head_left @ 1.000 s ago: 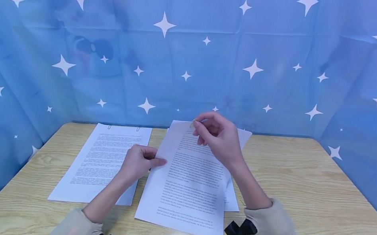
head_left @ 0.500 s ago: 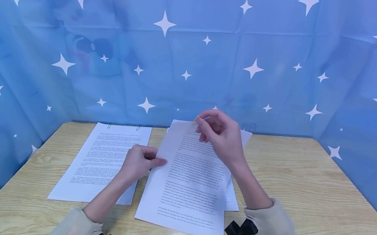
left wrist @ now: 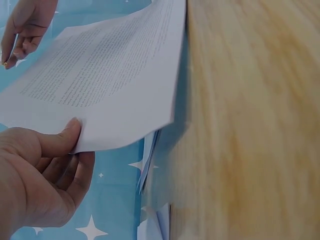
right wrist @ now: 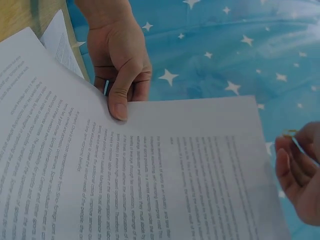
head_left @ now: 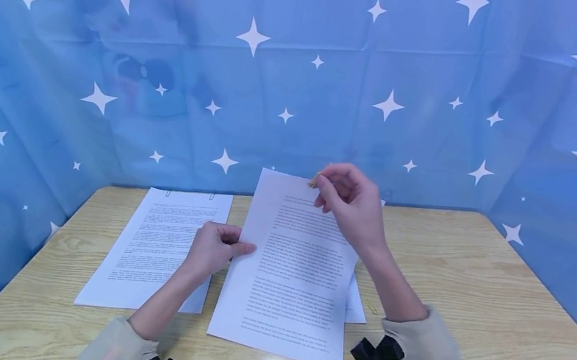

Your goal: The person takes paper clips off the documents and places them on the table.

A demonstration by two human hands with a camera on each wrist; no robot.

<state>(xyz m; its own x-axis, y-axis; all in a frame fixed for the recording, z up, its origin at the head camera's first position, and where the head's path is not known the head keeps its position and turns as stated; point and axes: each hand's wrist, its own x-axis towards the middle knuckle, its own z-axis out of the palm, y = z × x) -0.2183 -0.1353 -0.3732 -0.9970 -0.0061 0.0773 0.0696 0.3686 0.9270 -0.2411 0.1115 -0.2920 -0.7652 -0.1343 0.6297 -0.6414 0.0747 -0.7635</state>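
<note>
My left hand (head_left: 212, 249) pinches the left edge of a printed paper sheet (head_left: 289, 291) between thumb and fingers. The sheet is tilted up off the table, as the left wrist view shows. My right hand (head_left: 353, 207) pinches a small yellow paper clip (head_left: 314, 180) by the sheet's top edge. Seen from the right wrist, that clip (right wrist: 289, 133) stands a little apart from the paper's edge. Behind the raised sheet, more printed paper (head_left: 356, 303) lies partly hidden on the table.
To the left lies a printed stack (head_left: 156, 254) with two green paper clips (head_left: 212, 196) on its top edge. More yellow paper clips (head_left: 371, 306) lie on the wooden table (head_left: 497, 308) near my right forearm. A blue star-patterned curtain (head_left: 302, 83) hangs behind the table.
My right hand has moved up and right with the paper clip, which now shows more. The sheet's top edge has risen. My left hand has stayed in place.
</note>
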